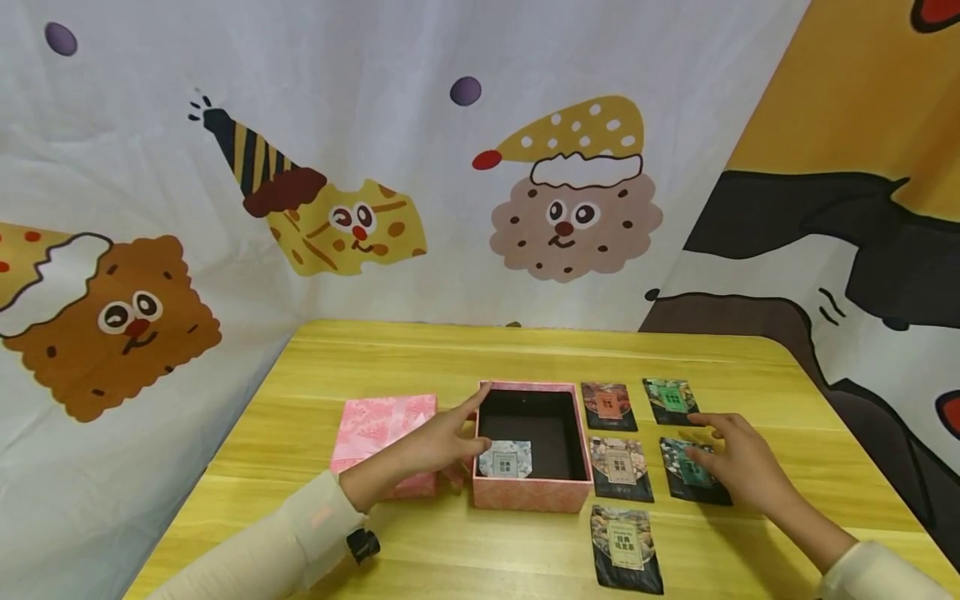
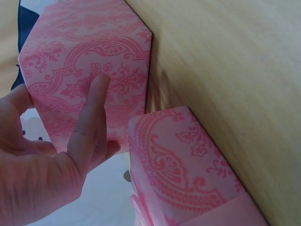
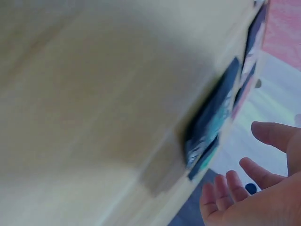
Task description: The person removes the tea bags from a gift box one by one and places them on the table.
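My left hand (image 1: 442, 442) rests at the left side of an open pink patterned box (image 1: 532, 497), its fingers spread along the wall. In the left wrist view one extended finger lies against the patterned side (image 2: 56, 52). Inside the box, at its front left corner, lies a pale blue-grey sachet (image 1: 517, 450). My right hand (image 1: 750, 467) hovers with loosely bent fingers over a dark teal-labelled sachet (image 1: 686, 471), holding nothing. Just beyond it lies a green-labelled sachet (image 1: 670, 398).
A pink lid with a ribbon (image 1: 375, 425) sits left of the box, partly behind my left forearm. Right of the box lie a red-labelled sachet (image 1: 609, 407), a beige one (image 1: 621, 467) and a yellow-green one (image 1: 626, 546). A printed cloth hangs behind the wooden table (image 1: 435, 354).
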`<state>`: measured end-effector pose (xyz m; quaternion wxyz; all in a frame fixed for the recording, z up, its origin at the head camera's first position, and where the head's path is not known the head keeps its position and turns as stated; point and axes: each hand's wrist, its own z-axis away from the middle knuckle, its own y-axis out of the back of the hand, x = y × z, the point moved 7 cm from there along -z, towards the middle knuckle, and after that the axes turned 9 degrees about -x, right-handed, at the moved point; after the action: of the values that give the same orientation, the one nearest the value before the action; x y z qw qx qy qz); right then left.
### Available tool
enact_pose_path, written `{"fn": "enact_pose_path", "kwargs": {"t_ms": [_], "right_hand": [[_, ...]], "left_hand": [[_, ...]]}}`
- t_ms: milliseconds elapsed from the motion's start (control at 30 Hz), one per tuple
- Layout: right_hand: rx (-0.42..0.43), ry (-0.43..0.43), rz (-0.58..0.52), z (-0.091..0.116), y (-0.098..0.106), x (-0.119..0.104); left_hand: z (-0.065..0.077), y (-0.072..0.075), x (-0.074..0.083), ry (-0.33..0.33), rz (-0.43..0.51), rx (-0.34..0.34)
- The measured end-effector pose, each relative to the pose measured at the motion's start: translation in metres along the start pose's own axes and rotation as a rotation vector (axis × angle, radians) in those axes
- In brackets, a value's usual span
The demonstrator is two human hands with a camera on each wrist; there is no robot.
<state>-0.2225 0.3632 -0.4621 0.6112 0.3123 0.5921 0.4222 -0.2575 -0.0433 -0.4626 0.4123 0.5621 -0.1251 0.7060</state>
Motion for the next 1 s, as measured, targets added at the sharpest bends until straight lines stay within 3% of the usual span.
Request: {"fn": "enact_pose_path", "kwargs": {"t_ms": [767, 1000], "right_hand": [[0.026, 0.256, -0.091, -0.003, 0.005, -0.105], [0.006, 0.291, -0.119, -0.009, 0.003, -0.132]], "left_hand": [[0.001, -0.001, 0.0, -0.015, 0.009, -0.01], [0.001, 0.0, -0.001, -0.008, 0.004, -0.005]]}}
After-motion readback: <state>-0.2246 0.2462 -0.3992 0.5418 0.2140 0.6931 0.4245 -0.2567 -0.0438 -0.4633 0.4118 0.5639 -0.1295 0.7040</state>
